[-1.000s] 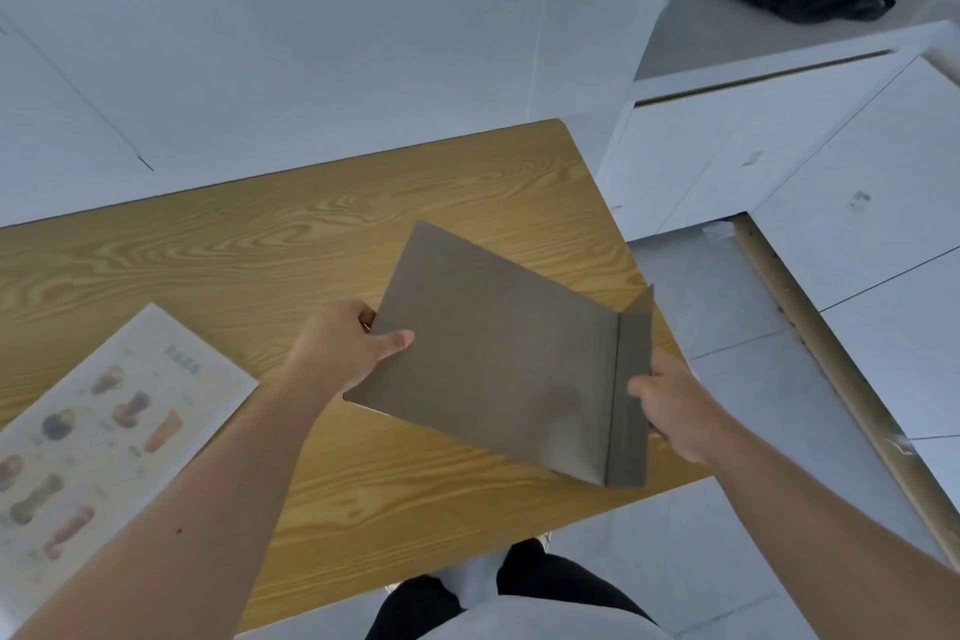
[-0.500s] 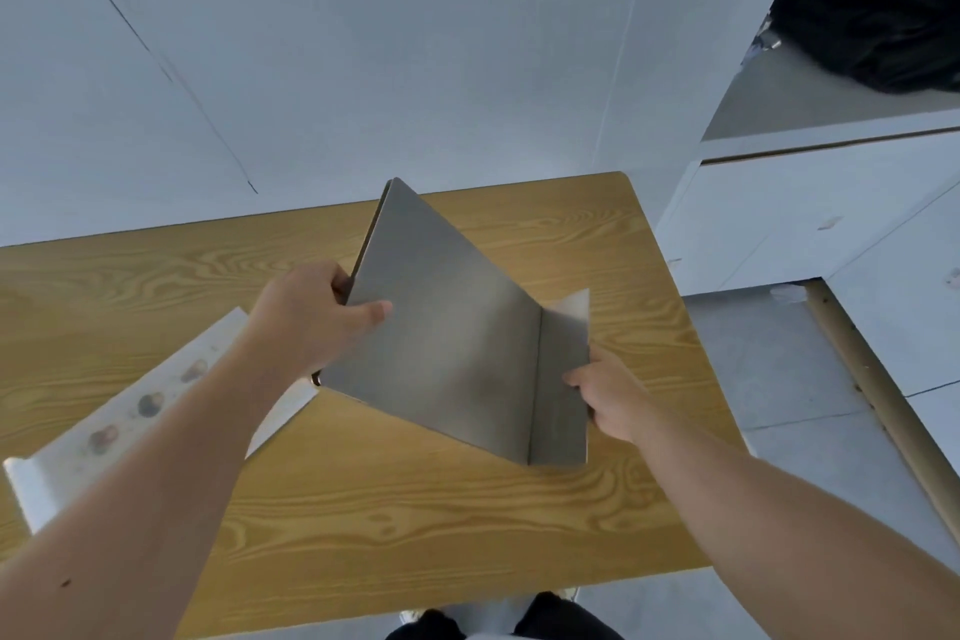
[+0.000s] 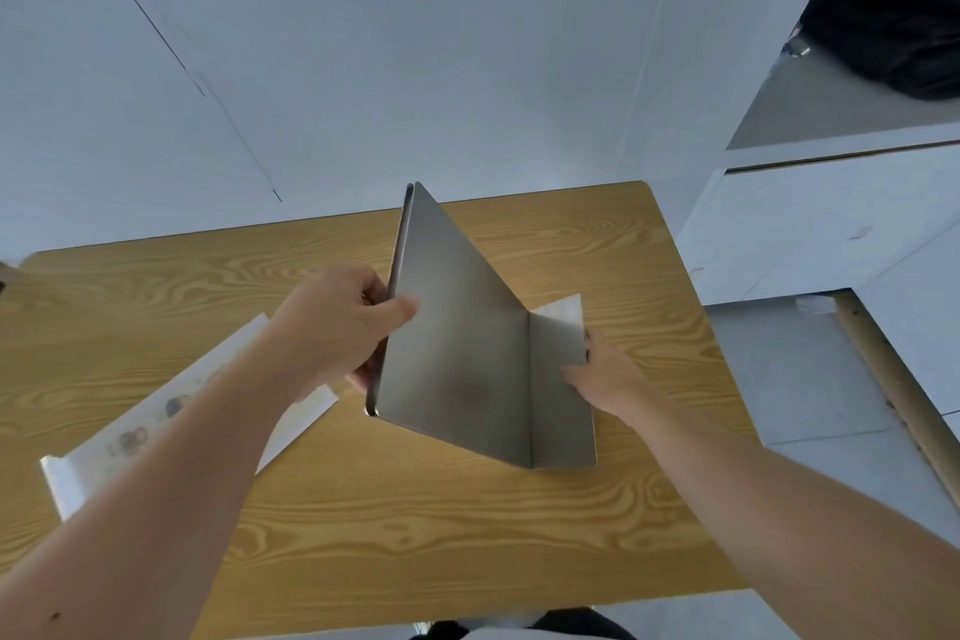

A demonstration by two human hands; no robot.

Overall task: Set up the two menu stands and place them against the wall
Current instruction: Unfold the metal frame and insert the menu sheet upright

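Observation:
I hold a grey menu stand above the wooden table, its large panel tilted up on edge and its narrow base flap bent out to the right. My left hand grips the panel's left edge, thumb on the near face. My right hand holds the base flap from the right side. A second menu stand, white with small printed pictures, lies flat on the table to the left, partly hidden under my left forearm.
The white wall rises directly behind the table's far edge. A white cabinet stands to the right, with a black bag on its top. Grey floor tiles show right of the table.
Both hands have raised the grey stand from nearly flat to a steeper, more upright tilt and carried it further over the table toward the wall. The view has tipped upward.

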